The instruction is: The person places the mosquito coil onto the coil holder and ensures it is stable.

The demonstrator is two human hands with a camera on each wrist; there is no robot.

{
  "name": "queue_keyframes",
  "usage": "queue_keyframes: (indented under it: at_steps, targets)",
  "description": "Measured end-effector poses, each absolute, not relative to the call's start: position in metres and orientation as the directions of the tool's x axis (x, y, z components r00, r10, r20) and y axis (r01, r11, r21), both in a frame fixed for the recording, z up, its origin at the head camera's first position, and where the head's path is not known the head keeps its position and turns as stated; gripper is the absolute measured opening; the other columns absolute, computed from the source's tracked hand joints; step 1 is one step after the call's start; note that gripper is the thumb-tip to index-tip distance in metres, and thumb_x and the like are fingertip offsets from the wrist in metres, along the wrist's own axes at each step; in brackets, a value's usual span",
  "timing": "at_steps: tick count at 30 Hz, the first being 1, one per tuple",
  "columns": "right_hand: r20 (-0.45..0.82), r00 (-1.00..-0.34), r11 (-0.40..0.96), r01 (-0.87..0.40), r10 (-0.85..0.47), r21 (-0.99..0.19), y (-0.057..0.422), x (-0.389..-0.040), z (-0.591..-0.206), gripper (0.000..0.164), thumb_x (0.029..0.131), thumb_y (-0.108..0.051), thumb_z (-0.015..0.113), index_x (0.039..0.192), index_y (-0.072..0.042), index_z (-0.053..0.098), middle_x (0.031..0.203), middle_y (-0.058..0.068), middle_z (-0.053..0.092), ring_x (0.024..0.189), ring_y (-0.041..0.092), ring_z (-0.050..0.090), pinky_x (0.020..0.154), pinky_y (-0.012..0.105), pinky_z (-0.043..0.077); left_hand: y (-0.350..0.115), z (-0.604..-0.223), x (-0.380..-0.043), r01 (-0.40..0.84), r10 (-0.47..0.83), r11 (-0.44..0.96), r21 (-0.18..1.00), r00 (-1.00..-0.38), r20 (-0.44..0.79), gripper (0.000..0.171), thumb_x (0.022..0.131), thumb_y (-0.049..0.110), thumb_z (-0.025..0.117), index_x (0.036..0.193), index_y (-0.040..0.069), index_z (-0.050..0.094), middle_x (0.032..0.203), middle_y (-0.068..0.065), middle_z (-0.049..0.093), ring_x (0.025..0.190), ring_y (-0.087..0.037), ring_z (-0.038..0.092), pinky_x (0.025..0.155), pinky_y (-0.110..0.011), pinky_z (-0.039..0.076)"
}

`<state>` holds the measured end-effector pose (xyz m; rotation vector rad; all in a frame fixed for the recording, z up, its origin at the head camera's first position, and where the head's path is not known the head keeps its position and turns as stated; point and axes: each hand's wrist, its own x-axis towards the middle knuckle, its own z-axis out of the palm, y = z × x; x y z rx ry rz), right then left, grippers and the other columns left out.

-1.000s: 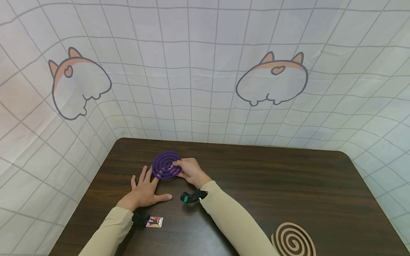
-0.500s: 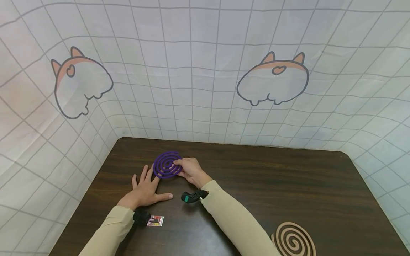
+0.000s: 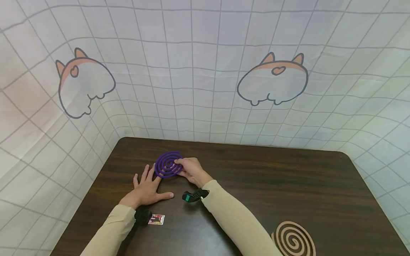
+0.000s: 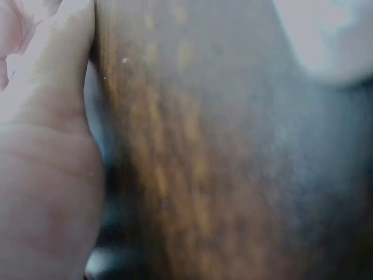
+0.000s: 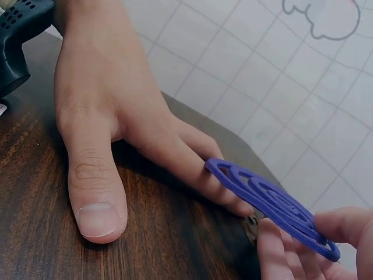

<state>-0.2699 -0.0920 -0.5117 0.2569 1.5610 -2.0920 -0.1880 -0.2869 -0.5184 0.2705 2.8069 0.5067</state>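
Note:
A flat purple mosquito coil point(image 3: 164, 174) is tilted above the far left part of the table. My right hand point(image 3: 193, 171) pinches its right side, the thumb on top and the other fingers beneath, as the right wrist view shows. My left hand point(image 3: 143, 192) rests palm down on the table with its fingers spread. The coil point(image 5: 271, 205) overlaps the index fingertip of the left hand point(image 5: 111, 99) in the right wrist view. In the left wrist view only the thumb side of the left hand point(image 4: 46, 169) shows, blurred.
A tan spiral coil point(image 3: 289, 237) lies at the front right of the dark wooden table point(image 3: 256, 185), cut by the frame edge. Beside the left wrist is a small picture card point(image 3: 157, 219). A white gridded curtain point(image 3: 205, 89) hangs around the table's back and sides.
The head view has shifted slightly, so everything sits a little further right. Both hands and the purple mosquito coil keep nearly the same places on the table.

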Motion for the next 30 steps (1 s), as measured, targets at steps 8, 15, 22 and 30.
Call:
queue_keyframes:
  at_steps: [8,15,22,30]
  targets:
    - [-0.447,-0.845,-0.221,0.515,-0.292,-0.828,-0.086,-0.267,-0.508,0.026,0.099,-0.014,0.067,0.116,0.005,0.072,0.094,0.008,0.08,0.084,0.014,0.079,0.09,0.035,0.063,-0.285,-0.514,-0.187,0.133,0.228,0.922,0.364,-0.946,-0.231,0.112,0.085,0.077,0.066,0.167,0.015,0.022,0.174,-0.025,-0.002,0.16,-0.052,-0.006,0.115,-0.083,-0.004]
    - [-0.469,-0.834,-0.26,0.541,-0.291,-0.8,-0.079,-0.266,-0.507,0.026,0.101,-0.018,0.063,0.113,0.002,0.074,0.092,0.009,0.08,0.084,0.018,0.08,0.089,0.036,0.063,-0.286,-0.515,-0.186,0.132,0.225,0.925,0.355,-0.946,-0.233,0.113,0.083,0.079,0.065,0.167,0.015,0.022,0.174,-0.025,0.0,0.16,-0.052,-0.005,0.115,-0.083,-0.003]
    - [-0.451,-0.837,-0.275,0.533,-0.309,-0.801,-0.068,-0.262,-0.506,0.034,0.104,-0.019,0.058,0.124,0.006,0.069,0.105,0.017,0.078,0.101,0.025,0.079,0.097,0.04,0.06,-0.286,-0.52,-0.187,0.138,0.23,0.919,0.368,-0.948,-0.221,0.116,0.081,0.082,0.063,0.166,0.015,0.023,0.174,-0.025,-0.001,0.16,-0.051,-0.006,0.115,-0.083,-0.005]
    - [-0.453,-0.833,-0.266,0.537,-0.317,-0.801,-0.051,-0.26,-0.502,0.042,0.105,-0.023,0.057,0.13,0.011,0.061,0.13,0.027,0.068,0.12,0.035,0.072,0.104,0.041,0.057,-0.285,-0.516,-0.185,0.141,0.23,0.925,0.353,-0.946,-0.226,0.112,0.084,0.079,0.065,0.166,0.016,0.023,0.174,-0.024,0.001,0.16,-0.053,-0.002,0.116,-0.083,-0.001]
